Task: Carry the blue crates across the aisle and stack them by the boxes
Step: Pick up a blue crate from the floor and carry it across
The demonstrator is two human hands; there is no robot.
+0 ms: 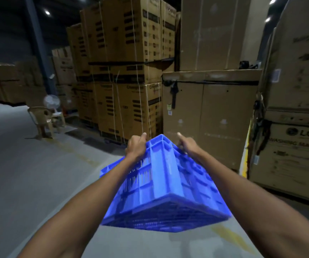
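A blue plastic crate [164, 189] with slotted walls hangs in the air in front of me, tipped so that its ribbed underside faces the camera. My left hand [137, 146] grips its far rim on the left. My right hand [187, 144] grips the same rim on the right. Both arms reach forward along the crate's sides. Straight ahead stands a large brown cardboard box [209, 116], close behind the crate. The crate's inside is hidden from view.
Tall stacks of strapped cardboard boxes [123, 71] rise ahead on the left. LG washing-machine boxes [295, 155] stand at the right. A plastic chair [42, 121] and a white fan [52, 103] sit at the left by the grey concrete aisle [29, 174].
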